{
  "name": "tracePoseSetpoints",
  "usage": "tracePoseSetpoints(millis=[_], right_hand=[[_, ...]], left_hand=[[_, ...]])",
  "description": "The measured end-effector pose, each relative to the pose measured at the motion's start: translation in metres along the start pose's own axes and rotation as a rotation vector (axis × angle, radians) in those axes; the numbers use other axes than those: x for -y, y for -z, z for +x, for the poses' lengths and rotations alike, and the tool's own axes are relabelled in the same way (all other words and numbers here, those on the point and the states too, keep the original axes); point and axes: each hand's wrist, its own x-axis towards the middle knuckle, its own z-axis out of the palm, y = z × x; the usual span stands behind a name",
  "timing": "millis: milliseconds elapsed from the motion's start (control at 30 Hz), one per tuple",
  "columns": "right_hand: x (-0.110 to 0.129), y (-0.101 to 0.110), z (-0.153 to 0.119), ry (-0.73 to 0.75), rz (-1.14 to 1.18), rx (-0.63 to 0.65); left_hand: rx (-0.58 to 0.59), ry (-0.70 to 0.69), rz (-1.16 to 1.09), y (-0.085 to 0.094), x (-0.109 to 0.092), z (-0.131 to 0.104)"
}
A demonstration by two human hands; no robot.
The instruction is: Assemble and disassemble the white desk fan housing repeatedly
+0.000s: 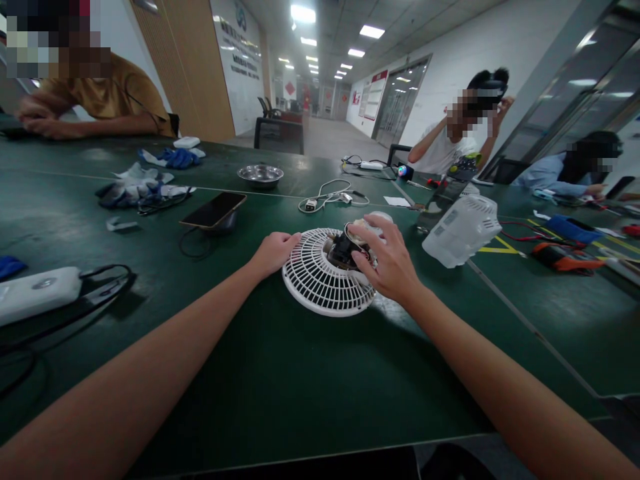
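A white round fan grille (320, 293) lies on the green table in front of me, with its ribs facing up. On its middle sits a dark fan motor (343, 248) with some pale parts and wiring beside it. My left hand (276, 253) is closed at the grille's left rim, the fingertips pressed on the edge. From the right, my right hand (393, 257) curls around the motor assembly, thumb on the near side and fingers over the top. The palm side of this hand hides part of the motor and the grille's right edge.
Behind are a white cable (333, 197), a metal bowl (261, 175) and a phone (215, 210). A translucent white plastic housing (463, 230) stands to the right, near an orange multimeter (565, 257). Gloves (135, 187) and a white power strip (43, 293) lie left. Other people sit around the table.
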Motion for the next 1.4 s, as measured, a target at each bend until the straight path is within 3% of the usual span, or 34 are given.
tracePoseSetpoints(millis=[233, 700, 1200, 1400], right_hand=[[-0.0013, 0.0003, 0.0047, -0.021, 0.128, -0.014], [-0.0041, 0.0009, 0.0063, -0.014, 0.298, -0.183], [-0.0012, -0.0014, 0.0036, -0.320, 0.581, -0.186], [-0.0041, -0.0029, 0.0031, -0.329, 0.614, -0.189]], left_hand=[[0.003, -0.009, 0.031, 0.0001, -0.0022, -0.0011], [0.056, -0.088, 0.071, -0.0044, -0.0044, -0.0050], [0.052, -0.090, 0.081, -0.0034, -0.0078, -0.0071], [0.045, -0.096, 0.091, -0.0040, -0.0067, -0.0060]])
